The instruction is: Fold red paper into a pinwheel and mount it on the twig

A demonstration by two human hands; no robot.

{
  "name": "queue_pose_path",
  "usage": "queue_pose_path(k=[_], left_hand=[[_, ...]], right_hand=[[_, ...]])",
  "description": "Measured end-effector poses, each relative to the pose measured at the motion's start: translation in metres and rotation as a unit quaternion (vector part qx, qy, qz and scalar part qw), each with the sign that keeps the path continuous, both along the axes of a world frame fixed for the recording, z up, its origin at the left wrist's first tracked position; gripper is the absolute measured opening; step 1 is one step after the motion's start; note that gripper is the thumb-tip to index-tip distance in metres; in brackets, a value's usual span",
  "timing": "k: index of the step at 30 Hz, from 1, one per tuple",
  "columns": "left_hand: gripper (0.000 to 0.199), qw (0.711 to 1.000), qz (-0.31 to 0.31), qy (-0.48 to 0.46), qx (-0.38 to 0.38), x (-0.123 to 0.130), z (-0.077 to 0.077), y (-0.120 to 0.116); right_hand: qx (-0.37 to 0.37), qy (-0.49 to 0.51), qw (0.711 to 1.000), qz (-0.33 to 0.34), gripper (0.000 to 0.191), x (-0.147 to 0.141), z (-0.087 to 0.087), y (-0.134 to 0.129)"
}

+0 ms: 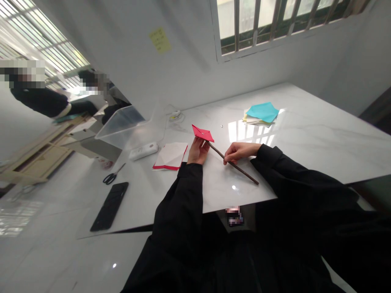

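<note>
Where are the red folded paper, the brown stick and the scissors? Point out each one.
Red folded paper point(203, 134), head view: middle of its upper face.
Brown stick point(242, 171), head view: lower part of its shaft.
Scissors point(114, 175), head view: where handles meet blades.

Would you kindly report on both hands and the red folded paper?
Left hand under red folded paper; right hand gripping brown stick near its middle. Paper at the stick's far end. Scissors leftward, clear of both hands.
</note>
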State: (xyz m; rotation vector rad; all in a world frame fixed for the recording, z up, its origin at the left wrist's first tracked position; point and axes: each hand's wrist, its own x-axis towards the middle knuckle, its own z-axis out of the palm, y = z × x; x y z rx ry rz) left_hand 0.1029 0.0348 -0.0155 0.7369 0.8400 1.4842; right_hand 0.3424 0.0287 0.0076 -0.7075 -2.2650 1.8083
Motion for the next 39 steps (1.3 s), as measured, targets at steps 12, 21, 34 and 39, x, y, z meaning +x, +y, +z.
queue_pose_path(k=[12, 21, 34, 39], left_hand=[[0.017, 0.996, -0.002, -0.058, -0.064, 0.003, 0.000, 0.003], [0.027, 0.997, -0.025, -0.027, -0.069, 0.005, -0.002, 0.005], [0.010, 0.993, -0.052, -0.074, -0.079, 0.018, 0.004, 0.003], [0.012, 0.995, -0.054, -0.048, -0.073, 0.013, -0.002, 0.005]], right_hand=[[-0.268, 0.149, 0.902, -0.303, 0.021, -0.017, -0.011, 0.018], [-0.336, 0.201, 0.872, -0.295, 0.013, -0.035, -0.012, 0.032], [-0.344, 0.218, 0.860, -0.308, 0.011, -0.036, -0.015, 0.029], [-0.349, 0.219, 0.859, -0.304, 0.016, -0.036, -0.016, 0.029]])
